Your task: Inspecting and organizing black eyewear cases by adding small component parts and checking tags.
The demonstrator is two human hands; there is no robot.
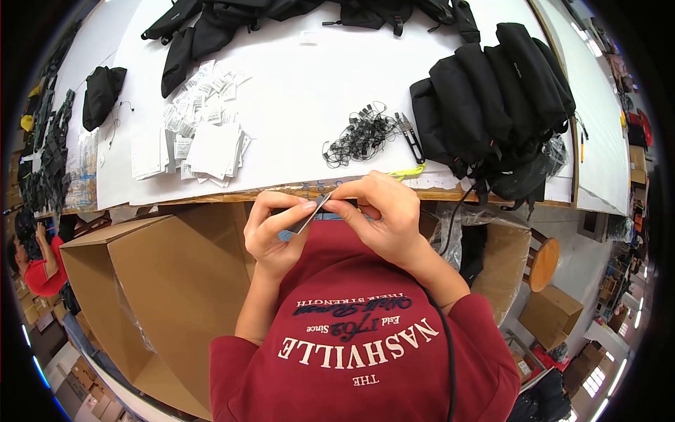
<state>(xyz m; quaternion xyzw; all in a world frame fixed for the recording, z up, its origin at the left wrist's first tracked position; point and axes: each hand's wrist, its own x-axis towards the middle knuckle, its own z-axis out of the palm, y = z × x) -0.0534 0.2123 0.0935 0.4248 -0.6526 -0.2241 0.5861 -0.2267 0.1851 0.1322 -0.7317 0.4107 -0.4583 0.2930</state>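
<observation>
Both hands, left hand (271, 232) and right hand (383, 211), pinch one small grey tag (311, 214) (fingertips only); it could slip into the carton (169, 295).

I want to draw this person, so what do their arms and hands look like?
Both forearms are bare. Dark red sweatshirt sleeves are pushed up near the elbows. The left hand and right hand wear no gloves, and no rings or watch show. A thin black cable runs along the right arm.

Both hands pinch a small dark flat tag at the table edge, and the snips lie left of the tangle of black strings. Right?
Not quite. In the head view the snips lie right of the tangle of black strings. The left hand and right hand do pinch the small dark flat tag.
</observation>
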